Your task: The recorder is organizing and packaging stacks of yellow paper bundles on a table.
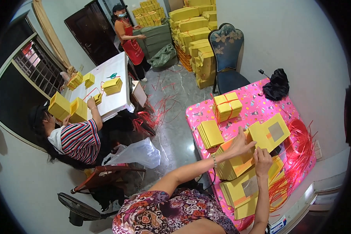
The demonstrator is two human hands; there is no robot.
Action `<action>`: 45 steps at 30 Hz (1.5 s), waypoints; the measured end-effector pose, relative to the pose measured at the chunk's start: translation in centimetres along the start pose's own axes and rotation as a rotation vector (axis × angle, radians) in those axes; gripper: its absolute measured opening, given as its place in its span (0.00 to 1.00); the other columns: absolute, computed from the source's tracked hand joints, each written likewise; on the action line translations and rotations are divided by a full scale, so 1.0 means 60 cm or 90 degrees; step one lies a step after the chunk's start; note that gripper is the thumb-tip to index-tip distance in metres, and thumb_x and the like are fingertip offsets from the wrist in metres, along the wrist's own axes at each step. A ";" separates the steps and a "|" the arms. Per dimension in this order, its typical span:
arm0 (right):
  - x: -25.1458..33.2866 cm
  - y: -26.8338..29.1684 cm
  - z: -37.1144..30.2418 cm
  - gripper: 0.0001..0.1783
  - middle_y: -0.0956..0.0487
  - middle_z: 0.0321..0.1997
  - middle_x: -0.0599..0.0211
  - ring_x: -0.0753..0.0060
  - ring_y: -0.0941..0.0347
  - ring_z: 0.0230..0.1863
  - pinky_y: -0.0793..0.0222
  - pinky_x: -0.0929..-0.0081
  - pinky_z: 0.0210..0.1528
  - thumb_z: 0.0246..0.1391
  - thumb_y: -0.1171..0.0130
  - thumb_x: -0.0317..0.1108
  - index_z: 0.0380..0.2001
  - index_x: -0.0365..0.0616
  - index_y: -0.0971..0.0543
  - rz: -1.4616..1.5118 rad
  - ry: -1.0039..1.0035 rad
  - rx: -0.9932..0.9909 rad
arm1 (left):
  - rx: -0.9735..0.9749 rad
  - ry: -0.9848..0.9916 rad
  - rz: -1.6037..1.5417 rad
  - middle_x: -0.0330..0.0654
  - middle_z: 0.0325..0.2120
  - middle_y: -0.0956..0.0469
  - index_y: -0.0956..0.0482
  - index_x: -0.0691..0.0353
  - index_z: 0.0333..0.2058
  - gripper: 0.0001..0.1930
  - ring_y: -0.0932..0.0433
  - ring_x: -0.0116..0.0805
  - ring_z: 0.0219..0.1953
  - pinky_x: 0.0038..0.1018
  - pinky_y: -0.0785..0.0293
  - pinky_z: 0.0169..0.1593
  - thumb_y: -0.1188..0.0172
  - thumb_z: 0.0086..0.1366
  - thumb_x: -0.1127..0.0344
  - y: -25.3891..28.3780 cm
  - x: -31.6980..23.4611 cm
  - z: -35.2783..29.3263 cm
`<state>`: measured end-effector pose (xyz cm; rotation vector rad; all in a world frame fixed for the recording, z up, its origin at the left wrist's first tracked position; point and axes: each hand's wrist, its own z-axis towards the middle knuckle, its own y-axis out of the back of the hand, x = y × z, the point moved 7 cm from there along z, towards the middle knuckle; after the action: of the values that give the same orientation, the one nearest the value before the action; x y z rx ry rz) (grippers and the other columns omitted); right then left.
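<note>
Over the pink table, I hold a flat yellow paper piece [260, 135] with a grey square panel and an orange strip. My left hand [240, 145] grips its near left edge, thumb and fingers apart around the paper. Close beside it, my right hand [263, 160] is pinched at the lower edge of the same piece. Under my hands lie stacked yellow paper pieces [226, 167], and nearer me another stack [238, 191] with a grey panel on top. A smaller yellow stack [210, 133] lies left of my left hand.
A yellow bundle [232, 107] tied with red strip stands farther back on the pink patterned tablecloth [199, 111]. Loose red strips [290, 171] spill at right; a black bag [277, 84] lies behind. A blue chair [230, 80], a fan [80, 206] and two co-workers [82, 140] surround me.
</note>
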<state>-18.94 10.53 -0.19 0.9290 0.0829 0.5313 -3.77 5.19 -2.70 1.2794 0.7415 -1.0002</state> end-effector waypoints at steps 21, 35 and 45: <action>0.070 0.078 0.122 0.13 0.23 0.30 0.68 0.77 0.27 0.30 0.31 0.77 0.35 0.55 0.36 0.28 0.45 0.38 0.18 0.449 -0.117 0.044 | -0.081 0.162 -0.451 0.49 0.47 0.24 0.47 0.62 0.63 0.33 0.19 0.39 0.45 0.32 0.15 0.39 0.42 0.64 0.77 0.123 -0.005 -0.080; 0.172 -0.030 0.177 0.28 0.20 0.46 0.53 0.58 0.23 0.49 0.30 0.65 0.52 0.59 0.38 0.47 0.55 0.37 0.27 0.486 -0.036 0.228 | -0.117 0.207 -0.578 0.46 0.47 0.22 0.39 0.62 0.59 0.25 0.18 0.35 0.42 0.30 0.16 0.41 0.40 0.66 0.72 0.264 0.097 -0.182; 0.108 -0.263 0.264 0.18 0.20 0.35 0.69 0.80 0.24 0.35 0.29 0.79 0.36 0.54 0.36 0.39 0.41 0.36 0.24 0.535 -0.222 0.555 | -0.092 0.252 -0.482 0.44 0.39 0.19 0.30 0.66 0.50 0.18 0.17 0.33 0.36 0.27 0.17 0.38 0.36 0.64 0.69 0.311 0.187 -0.013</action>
<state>-2.39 -5.74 -1.91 1.9150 -0.4489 1.1373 17.84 3.82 -5.02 1.0880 1.6530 -1.2634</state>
